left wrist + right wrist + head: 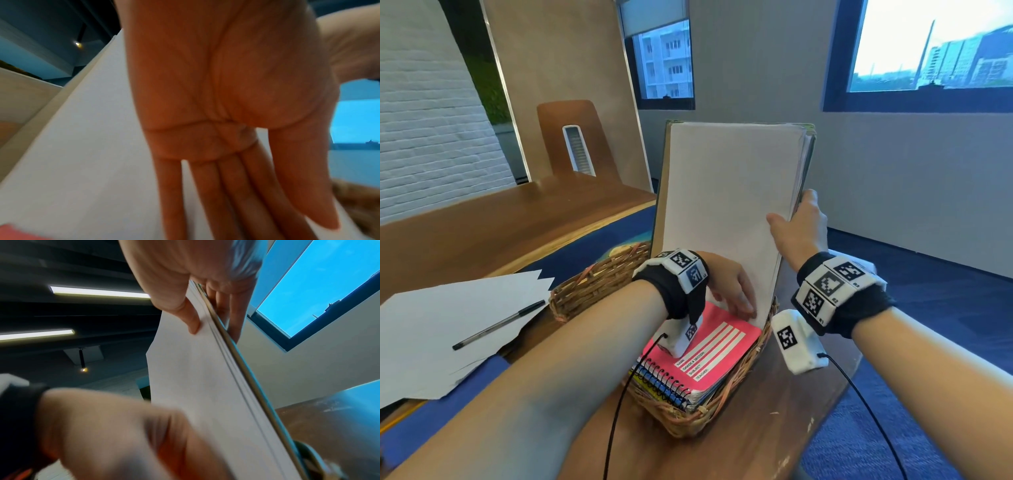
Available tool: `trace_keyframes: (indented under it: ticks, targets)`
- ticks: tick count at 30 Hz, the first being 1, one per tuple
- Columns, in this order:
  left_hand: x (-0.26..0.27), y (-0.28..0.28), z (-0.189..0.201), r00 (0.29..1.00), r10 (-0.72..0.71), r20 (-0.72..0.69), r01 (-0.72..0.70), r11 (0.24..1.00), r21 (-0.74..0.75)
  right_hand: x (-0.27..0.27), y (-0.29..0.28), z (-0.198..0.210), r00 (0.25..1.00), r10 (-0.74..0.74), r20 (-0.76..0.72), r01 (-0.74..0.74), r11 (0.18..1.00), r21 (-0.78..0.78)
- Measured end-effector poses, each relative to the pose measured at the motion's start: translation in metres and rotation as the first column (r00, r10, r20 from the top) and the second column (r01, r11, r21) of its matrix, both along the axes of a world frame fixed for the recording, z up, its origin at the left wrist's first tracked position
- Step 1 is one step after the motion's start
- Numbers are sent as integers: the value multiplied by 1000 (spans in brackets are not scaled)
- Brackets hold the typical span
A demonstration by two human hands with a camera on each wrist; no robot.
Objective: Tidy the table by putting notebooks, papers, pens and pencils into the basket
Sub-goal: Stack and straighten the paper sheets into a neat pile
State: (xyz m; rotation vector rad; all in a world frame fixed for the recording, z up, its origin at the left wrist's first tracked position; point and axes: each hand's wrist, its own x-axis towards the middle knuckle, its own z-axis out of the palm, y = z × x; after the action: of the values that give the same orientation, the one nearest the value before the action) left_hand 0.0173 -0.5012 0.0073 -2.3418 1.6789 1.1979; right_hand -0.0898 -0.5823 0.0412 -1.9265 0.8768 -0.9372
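1. The right hand (799, 228) pinches the stack of papers (726, 212) by its right edge. The right wrist view shows the thumb pressed on the front sheet and the fingers (230, 308) laid flat behind, so the stack stands upright, its bottom edge down inside the basket (599, 284).
2. The left hand (732, 287) lies low against the foot of the stack, fingers (236, 194) straight and close together, flat on the white sheet. Judging by this, it steadies the bottom edge while the right hand guides the top.
3. Just under the left fingers lies a pink notebook (709, 349), topmost of a pile of spiral notebooks already in the basket. The papers seem to be going in on edge because they look too large to lie flat there.
4. Well out to the left of both hands, loose white sheets (448, 329) rest on the bench (493, 219), with a black pen (498, 324) on top of them. These are not yet tidied.
5. Farther off stand a wooden chair (575, 140), a white brick wall and two windows (931, 44) showing buildings outside. Blue carpet lies to the right of the bench.
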Motion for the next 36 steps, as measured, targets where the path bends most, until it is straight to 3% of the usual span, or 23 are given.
trace_keyframes:
  ticks: [2,5,9,11,14,16,18,24,29,33,36]
  targets:
    - [8,5,-8,999,14,49,-17,998,54,0,0,0,1000,6,18,-6,1000,-2]
    - [18,13,-8,995,85,42,-86,996,20,-1,-2,-2,999,22,40,-22,1000,-12]
    - [40,27,19,946,323,21,-310,921,-235,-3,-2,-4,998,38,51,-37,999,-25]
    - [54,35,33,874,485,-42,-445,760,-474,-2,-3,-6,997,24,69,-23,1000,-12]
    - [71,44,46,706,682,-192,-535,335,-775,1,-3,-4,992,-2,129,1,1000,8]
    - [81,46,44,613,762,-209,-544,214,-811,3,-3,-2,988,-5,156,4,1000,6]
    - [83,45,38,567,790,-234,-591,192,-784,5,-4,-1,987,-2,161,2,1000,4]
    - [78,40,25,571,764,-299,-597,137,-791,7,-7,-7,987,3,161,-5,1000,12]
    - [80,46,28,591,750,-299,-611,173,-773,5,-6,-5,982,-3,188,3,1000,-1]
    - [81,61,32,566,777,-275,-598,157,-786,3,3,3,936,-77,344,137,979,-153]
    - [83,80,40,555,796,-242,-573,155,-805,4,19,22,877,19,480,133,950,-282]
